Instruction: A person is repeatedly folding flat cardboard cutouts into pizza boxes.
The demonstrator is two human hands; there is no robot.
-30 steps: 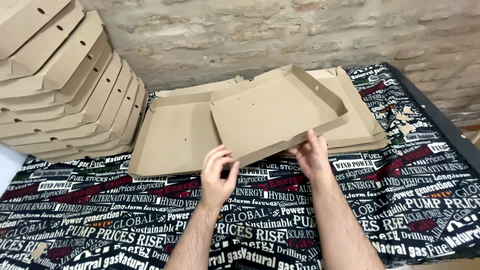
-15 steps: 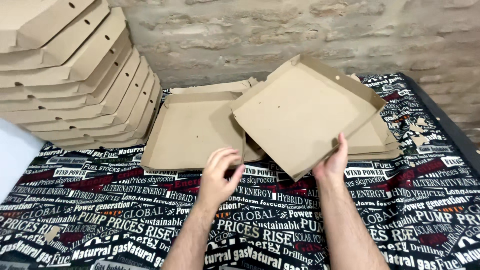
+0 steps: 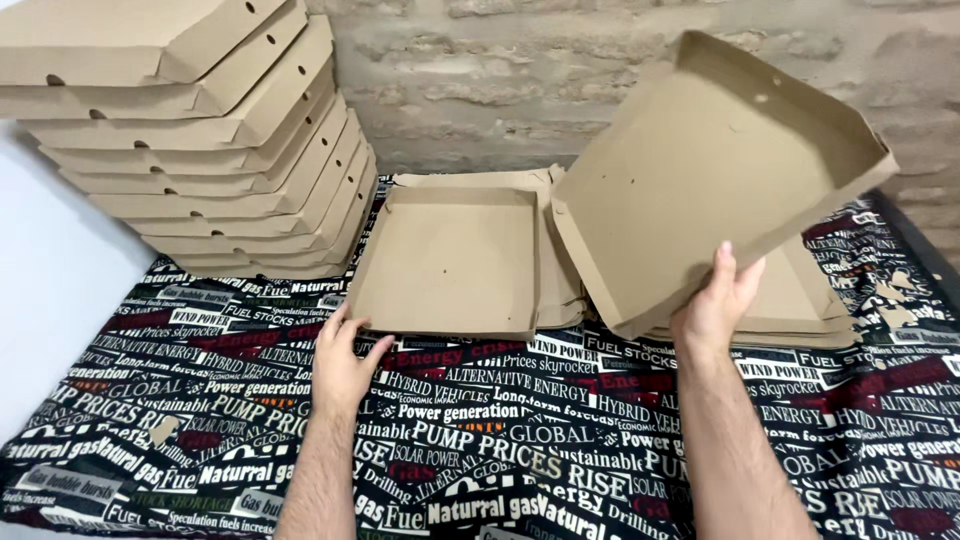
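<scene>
raised higher than half a second ago, the open cardboard box half (image 3: pixel 715 170) is now tilted steeply, inside facing the camera, its lower edge pinched by the right hand (image 3: pixel 718 305), thumb in front, fingers behind. left hand (image 3: pixel 345 360) has let go of it and dropped to the cloth; it lies spread, fingertips touching the near left corner of the flat open box tray (image 3: pixel 445 262), holding nothing. that tray lies on the printed cloth (image 3: pixel 520 450), walls up, plain brown, a few small dark specks inside. more flat brown cardboard pieces (image 3: pixel 800 300) are stacked under and behind the raised half, on the right. at top left a leaning stack of closed boxes (image 3: pixel 190 130), plain brown, round vent holes along the side walls, sits against the brick wall (image 3: pixel 500 80). cloth is black with white and red newspaper-style lettering all over. small cardboard scraps (image 3: pixel 890 290) lie at the far right edge. camera view also sits closer and more to the left than before.
</scene>
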